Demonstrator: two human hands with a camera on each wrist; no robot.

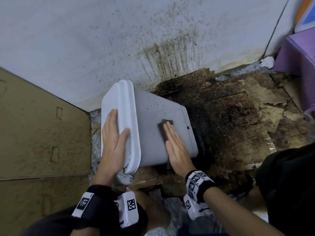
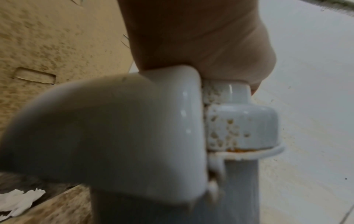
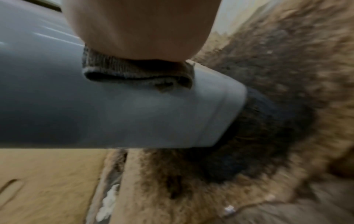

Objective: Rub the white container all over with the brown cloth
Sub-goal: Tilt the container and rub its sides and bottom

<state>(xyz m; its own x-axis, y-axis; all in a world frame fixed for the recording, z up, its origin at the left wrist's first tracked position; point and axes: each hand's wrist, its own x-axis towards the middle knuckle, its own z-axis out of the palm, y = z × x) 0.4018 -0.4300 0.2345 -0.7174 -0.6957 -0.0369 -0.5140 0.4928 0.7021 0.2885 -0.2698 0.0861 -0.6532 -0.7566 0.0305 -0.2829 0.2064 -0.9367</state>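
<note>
Stained, torn cardboard (image 1: 238,116) covered the floor at the foot of a pale wall (image 1: 85,40) streaked with brown splatter, with a cleaner sheet of tan cardboard (image 1: 34,125) to the left and a purple box (image 1: 296,55) in the far right corner. On the dirty patch lay the white container (image 1: 153,130), tipped onto its side with its lidded end toward the left and its base toward the right, small dark specks scattered over the upward-facing wall. The left hand (image 1: 114,143) lay flat on the lid (image 1: 109,106), fingers straight and close together, the thumb reaching over the lid's raised rim; the left wrist view showed the palm bearing on that rim beside a speckled hinge knob (image 2: 241,125), though the picture was blurred. The right hand (image 1: 177,147) pressed flat on the container's side, fingers extended and held together, with the brown cloth (image 1: 164,126) folded beneath them and only its far edge showing past the fingertips. From the right wrist view the cloth (image 3: 138,72) appeared as a folded wad squeezed between the palm and the grey-white wall, near the container's base. Both wrists wore black bands carrying white tagged blocks.
</note>
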